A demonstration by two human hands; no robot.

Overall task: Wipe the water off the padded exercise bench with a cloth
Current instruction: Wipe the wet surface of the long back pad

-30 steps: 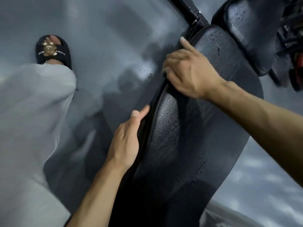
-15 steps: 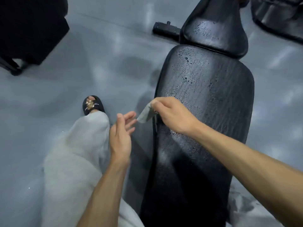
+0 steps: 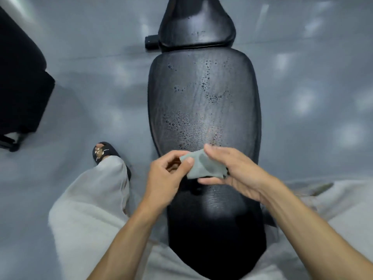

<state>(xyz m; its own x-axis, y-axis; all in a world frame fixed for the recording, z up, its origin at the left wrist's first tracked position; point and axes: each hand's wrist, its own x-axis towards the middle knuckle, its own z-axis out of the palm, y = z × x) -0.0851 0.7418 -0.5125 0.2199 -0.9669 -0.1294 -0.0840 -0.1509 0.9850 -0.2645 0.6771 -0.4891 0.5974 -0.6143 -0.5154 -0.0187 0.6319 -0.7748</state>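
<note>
Cloth: while I watch from the head camera, the small grey-green cloth (image 3: 203,165) sits between the two hands, above the near half of the bench, not touching the pad as far as I can tell.
Left hand: my left hand (image 3: 167,178) pinches the cloth's left corner between thumb and forefinger — the other fingers are curled in behind.
Right hand: my right hand (image 3: 232,172) holds the cloth's other side, fingers laid over the top edge and thumb under the bottom edge, so the fabric is stretched loosely from one hand to the other.
Bench: the black padded bench (image 3: 203,102) runs straight away from both hands; its long back pad passes beneath them and a smaller seat pad (image 3: 196,23) lies beyond its far end.
Water: droplets (image 3: 181,122) bead on the pad just past the fingertips and further off toward the far end (the patch right under the hands looks darker, but whether it is wet I cannot tell).
Legs: a grey trouser leg (image 3: 90,199) lies left of the left hand, ending in a black slide sandal (image 3: 104,152) on the grey floor (image 3: 80,77).
Left edge: a dark bulky object (image 3: 18,87) stands well off to the left — too dim to identify.
</note>
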